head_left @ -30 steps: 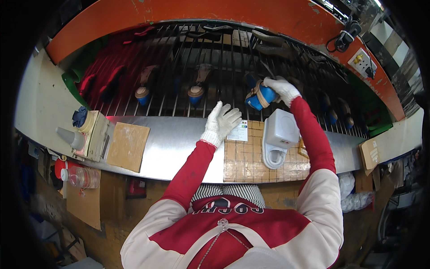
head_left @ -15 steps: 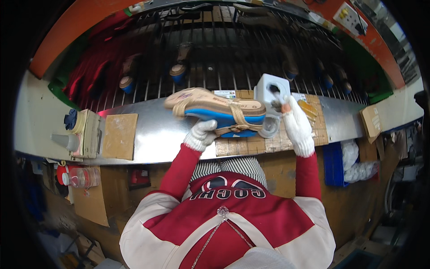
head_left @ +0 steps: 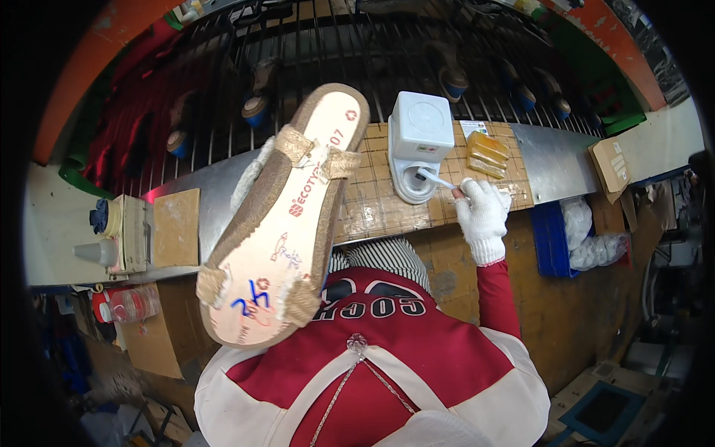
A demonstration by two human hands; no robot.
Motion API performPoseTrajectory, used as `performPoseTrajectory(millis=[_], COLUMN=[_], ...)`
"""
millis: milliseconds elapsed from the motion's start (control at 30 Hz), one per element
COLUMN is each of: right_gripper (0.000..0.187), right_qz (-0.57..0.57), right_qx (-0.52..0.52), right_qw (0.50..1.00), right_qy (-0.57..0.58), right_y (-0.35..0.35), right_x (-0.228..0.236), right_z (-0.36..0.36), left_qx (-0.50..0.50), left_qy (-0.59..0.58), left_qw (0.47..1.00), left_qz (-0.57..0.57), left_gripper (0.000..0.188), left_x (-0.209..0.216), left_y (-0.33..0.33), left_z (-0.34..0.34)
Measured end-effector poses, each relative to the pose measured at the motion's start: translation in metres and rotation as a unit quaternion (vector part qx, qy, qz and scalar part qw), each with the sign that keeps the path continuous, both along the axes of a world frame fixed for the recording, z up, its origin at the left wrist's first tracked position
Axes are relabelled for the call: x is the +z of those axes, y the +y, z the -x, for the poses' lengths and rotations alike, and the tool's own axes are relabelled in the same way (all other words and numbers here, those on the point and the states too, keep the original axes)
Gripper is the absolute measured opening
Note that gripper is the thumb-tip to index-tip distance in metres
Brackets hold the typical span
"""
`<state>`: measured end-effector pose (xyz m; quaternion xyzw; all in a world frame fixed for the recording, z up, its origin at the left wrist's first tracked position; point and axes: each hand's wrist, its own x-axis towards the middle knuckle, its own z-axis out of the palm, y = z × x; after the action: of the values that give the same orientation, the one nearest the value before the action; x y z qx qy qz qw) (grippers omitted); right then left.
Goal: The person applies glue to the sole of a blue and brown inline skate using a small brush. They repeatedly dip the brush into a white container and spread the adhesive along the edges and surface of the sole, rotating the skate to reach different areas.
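A sandal with tan straps is tilted so its pale, marked bottom faces me, the strap ends folded over its edge. My left hand, in a white knit glove, grips it from behind; most of those fingers are hidden. My gloved right hand pinches the white handle of a small brush. The brush's dark end is inside the round cup at the front of a white plastic dispenser. That dispenser stands on a taped cardboard sheet.
Amber-coloured blocks lie right of the dispenser. Beyond the metal ledge, several sandals on blue forms rest on a rack of bars. A brown board lies at left. A blue crate with plastic bags is below right.
The sandal has turned from its side to show its bottom, and it is closer to me. My right hand has moved lower beside the dispenser, with the brush in the cup.
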<state>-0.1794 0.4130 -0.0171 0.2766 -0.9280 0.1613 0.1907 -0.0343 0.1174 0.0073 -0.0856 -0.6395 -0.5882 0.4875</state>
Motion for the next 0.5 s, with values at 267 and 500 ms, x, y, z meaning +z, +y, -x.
performPoseTrajectory(millis=[267,500], right_gripper=[0.015,0.014], right_qz=[-0.077,0.034], right_qx=[0.019,0.018], right_qw=[0.996,0.992], right_qy=[0.032,-0.121], right_y=[-0.006,0.009], right_x=[-0.001,-0.008], right_z=[0.003,0.005], left_qx=[0.157,0.231], left_qy=[0.035,0.057], left_qw=[0.980,0.954], left_qz=[0.118,0.184], left_gripper=[0.056,0.041], left_x=[0.000,-0.004], left_y=[-0.002,0.004], left_z=[0.000,0.008])
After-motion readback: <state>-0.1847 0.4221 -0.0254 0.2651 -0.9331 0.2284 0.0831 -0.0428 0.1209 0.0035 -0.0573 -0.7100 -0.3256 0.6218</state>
